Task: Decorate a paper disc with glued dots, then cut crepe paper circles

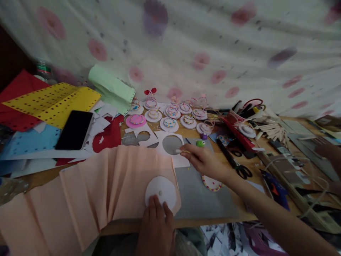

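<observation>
Resting its fingertips on the lower edge of a white disc (164, 188), the left hand (157, 225) lies with fingers extended and grips nothing. The disc, with a small pale spot near its middle, lies flat on the right-hand part of a folded peach sheet (128, 181), which overlaps a grey mat (207, 202). The right hand (204, 160) reaches in from the right, its fingers pinched around a small pale stick (179, 151), whose tip is over or beside a white sheet with a round hole (181, 161); contact is unclear. Below the right wrist lies a round piece with a dotted rim (210, 183), partly covered. Beyond the hand sit a green figure (200, 143) and a purple figure (204, 136), with decorated discs (169, 125) grouped near the curtain (181, 46). Black-handled scissors (244, 171) lie to the right, a black phone (75, 130) to the left.
</observation>
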The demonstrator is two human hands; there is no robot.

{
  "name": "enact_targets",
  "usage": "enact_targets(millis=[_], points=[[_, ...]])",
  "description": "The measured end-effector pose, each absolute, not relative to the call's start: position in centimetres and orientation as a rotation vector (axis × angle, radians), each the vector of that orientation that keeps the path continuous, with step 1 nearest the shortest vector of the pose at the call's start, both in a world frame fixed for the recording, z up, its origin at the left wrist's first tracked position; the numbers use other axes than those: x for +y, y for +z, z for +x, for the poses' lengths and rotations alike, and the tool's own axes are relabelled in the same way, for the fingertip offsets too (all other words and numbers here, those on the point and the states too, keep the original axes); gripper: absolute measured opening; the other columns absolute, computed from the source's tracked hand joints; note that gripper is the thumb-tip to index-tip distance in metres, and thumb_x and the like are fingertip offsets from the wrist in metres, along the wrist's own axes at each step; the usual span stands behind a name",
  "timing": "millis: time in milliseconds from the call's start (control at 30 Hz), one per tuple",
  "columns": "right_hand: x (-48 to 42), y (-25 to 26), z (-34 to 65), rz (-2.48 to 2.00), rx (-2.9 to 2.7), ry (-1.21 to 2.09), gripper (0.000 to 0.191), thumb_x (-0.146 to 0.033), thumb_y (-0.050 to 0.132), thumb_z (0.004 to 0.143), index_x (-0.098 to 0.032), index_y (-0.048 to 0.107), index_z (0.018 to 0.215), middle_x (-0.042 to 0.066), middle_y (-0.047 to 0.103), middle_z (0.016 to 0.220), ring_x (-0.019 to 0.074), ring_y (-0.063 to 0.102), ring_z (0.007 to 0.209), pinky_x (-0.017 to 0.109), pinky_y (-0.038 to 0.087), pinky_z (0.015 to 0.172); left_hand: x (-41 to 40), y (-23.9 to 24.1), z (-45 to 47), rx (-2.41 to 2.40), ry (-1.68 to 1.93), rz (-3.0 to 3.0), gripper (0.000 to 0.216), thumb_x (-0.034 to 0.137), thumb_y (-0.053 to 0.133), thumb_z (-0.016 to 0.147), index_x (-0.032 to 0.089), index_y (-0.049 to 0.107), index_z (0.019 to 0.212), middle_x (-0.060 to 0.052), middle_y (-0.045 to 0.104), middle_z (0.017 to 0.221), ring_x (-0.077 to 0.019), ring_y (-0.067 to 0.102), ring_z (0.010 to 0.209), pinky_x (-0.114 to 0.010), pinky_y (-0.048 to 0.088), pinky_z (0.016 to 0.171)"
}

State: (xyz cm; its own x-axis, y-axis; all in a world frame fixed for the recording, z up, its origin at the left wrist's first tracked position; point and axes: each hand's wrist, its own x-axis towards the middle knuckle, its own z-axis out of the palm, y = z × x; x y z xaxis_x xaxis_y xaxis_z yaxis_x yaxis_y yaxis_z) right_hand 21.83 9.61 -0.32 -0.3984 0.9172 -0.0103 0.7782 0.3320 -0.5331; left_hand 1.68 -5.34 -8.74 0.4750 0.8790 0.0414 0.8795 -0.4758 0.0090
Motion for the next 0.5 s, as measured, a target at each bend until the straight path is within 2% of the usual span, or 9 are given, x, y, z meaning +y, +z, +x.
enact_targets(millis=[100,233,300,400,500], points=[[9.7,-1.3,22.5,-1.661,-2.317,0.622,0.025,-0.038,0.042,0.098,-0.024,0.061,0.105,0.004,0.067,0.078,0.0204,0.063,0.073,0.027,0.039,0.064,-5.3,-8.5,1.6,-1.591,-0.057,-2.697,0.048,0.033,0.068,0.075,0.008,0.069,0.115,-0.032,0.063,0.124,-0.043,0.061,0.114,-0.05,0.052,0.087],[9.7,-2.8,23.8,-1.823,-2.306,0.612,0.019,-0.039,0.056,0.089,-0.022,0.062,0.094,0.005,0.064,0.067,0.0239,0.062,0.064,0.029,0.035,0.057,-5.2,-8.1,1.8,-1.612,-0.035,-2.704,0.048,0.036,0.069,0.076,0.007,0.07,0.115,-0.032,0.062,0.124,-0.0428,0.062,0.114,-0.048,0.053,0.088],[9.6,-3.4,24.5,-1.845,-2.28,0.639,0.021,-0.039,0.059,0.086,-0.02,0.058,0.096,0.005,0.063,0.064,0.024,0.061,0.06,0.029,0.035,0.055,-5.3,-8.1,2.1,-1.66,-0.065,-2.667,0.043,0.035,0.066,0.079,0.008,0.071,0.113,-0.031,0.063,0.123,-0.0416,0.062,0.114,-0.048,0.053,0.087],[9.2,-3.4,25.2,-1.764,-2.232,0.713,0.02,-0.038,0.049,0.091,-0.02,0.047,0.101,0.004,0.06,0.069,0.0218,0.059,0.06,0.031,0.039,0.056,-5.6,-8.4,2.8,-1.701,-0.154,-2.59,0.035,0.032,0.064,0.082,0.009,0.074,0.106,-0.029,0.066,0.119,-0.0395,0.065,0.11,-0.046,0.054,0.086],[9.0,-2.2,25.0,-1.605,-2.146,0.872,0.015,-0.04,0.036,0.096,-0.025,0.039,0.097,0.0,0.055,0.069,0.0168,0.053,0.056,0.028,0.041,0.052,-6.0,-9.1,4.0,-1.742,-0.2,-2.487,0.033,0.031,0.068,0.079,0.007,0.074,0.099,-0.029,0.068,0.114,-0.0398,0.067,0.107,-0.045,0.055,0.084]])
